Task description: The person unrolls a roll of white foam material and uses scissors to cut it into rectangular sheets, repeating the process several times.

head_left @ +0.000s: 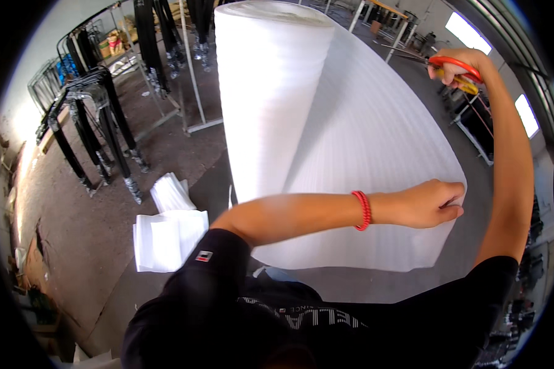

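Note:
A tall roll of white foam sheet [271, 92] stands upright in front of me, with a wide loose sheet [375, 141] unrolled from it toward the right. My left hand [434, 203], a red beaded bracelet on its wrist, is closed on the sheet's right edge. Raised at the upper right, my right hand [458, 66] is wrapped round scissors [455, 66] with red and yellow handles. The scissor blades point left and stand apart from the foam; whether they are parted is hard to make out.
Cut white foam pieces [171, 240] lie stacked on the floor at left. Beyond them stand black tubular frames [98, 117] with wrapped feet. A metal rack [188, 80] with hanging black parts stands behind the roll. At far right is a low cart [474, 126].

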`<state>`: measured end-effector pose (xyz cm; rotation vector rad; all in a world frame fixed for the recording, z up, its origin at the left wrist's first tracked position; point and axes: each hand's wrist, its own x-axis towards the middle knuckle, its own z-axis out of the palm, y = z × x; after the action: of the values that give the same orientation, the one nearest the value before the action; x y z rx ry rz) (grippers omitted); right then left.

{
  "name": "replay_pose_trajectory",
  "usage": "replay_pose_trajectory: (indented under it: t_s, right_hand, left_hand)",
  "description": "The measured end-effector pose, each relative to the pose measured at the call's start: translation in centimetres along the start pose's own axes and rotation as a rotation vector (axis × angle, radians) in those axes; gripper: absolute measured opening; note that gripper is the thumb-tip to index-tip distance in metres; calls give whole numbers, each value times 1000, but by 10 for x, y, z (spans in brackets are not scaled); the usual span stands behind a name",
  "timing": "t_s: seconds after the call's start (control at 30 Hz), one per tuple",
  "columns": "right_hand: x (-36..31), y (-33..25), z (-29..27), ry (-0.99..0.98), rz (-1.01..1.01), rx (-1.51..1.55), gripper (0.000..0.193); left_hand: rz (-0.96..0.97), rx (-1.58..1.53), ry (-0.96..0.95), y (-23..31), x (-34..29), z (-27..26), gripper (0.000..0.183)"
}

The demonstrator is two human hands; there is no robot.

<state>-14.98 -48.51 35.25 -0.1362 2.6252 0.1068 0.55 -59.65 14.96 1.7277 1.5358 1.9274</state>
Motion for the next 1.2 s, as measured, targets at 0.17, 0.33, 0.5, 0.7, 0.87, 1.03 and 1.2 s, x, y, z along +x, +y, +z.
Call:
replay_pose_trajectory:
  t_s: [0.17,0.33,0.5,0.7,0.87,1.03,1.2]
  right_hand:
    - [-28,-45,-27,103,196,-259,42]
    - [-41,-62,-30,58,234,-472,46]
    - [-20,-67,-26,-104,547,-737,44]
    - [-27,-73,-7,-231,545,-740,45]
    - [-16,-103,-1,-500,526,-459,41]
    - [-18,-87,-5,-423,541,-526,31]
    - [-6,-80,-14,-363,562,-549,24]
  left_hand:
    - [124,-98,265,-27,27,50,16]
    - [128,-185,321,-31,46,71,19]
    - [167,-213,339,-36,48,81,20]
    - [74,-301,251,-38,43,83,20]
    - [142,-337,317,-39,43,81,18]
    - [141,-414,317,-33,44,89,21]
    - [162,-449,338,-35,44,87,23]
